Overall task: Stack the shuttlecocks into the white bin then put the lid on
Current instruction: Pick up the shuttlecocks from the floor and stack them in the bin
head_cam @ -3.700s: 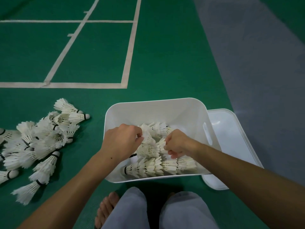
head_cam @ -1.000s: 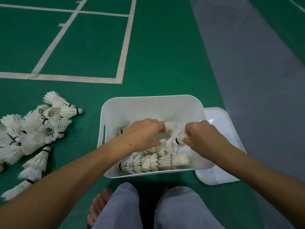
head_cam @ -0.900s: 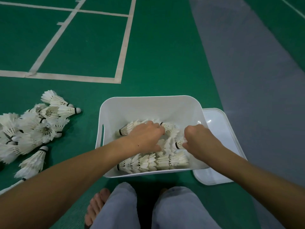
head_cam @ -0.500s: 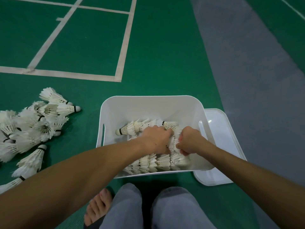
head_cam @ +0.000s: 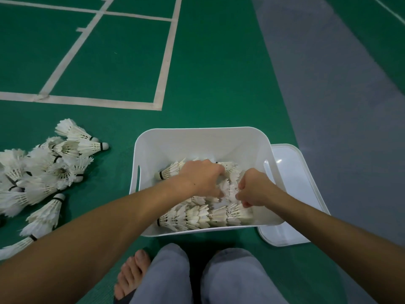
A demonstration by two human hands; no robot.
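Note:
The white bin (head_cam: 197, 139) stands on the green court floor in front of my knees. Rows of nested white shuttlecocks (head_cam: 203, 216) lie inside it. My left hand (head_cam: 200, 177) grips a row of stacked shuttlecocks (head_cam: 169, 171) in the middle of the bin. My right hand (head_cam: 255, 187) holds the other end of that row, fingers curled round the feathers. The white lid (head_cam: 293, 183) lies flat on the floor, tucked under the bin's right side. A loose pile of shuttlecocks (head_cam: 43, 172) lies on the floor to the left.
My bare left foot (head_cam: 131, 275) and grey trouser knees (head_cam: 197, 275) sit just below the bin. White court lines (head_cam: 160, 84) cross the green floor ahead. A grey floor strip (head_cam: 339, 106) runs along the right.
Both hands have drawn closer together in the bin, pressing the row of shuttlecocks between them. The right hand moved left and slightly down.

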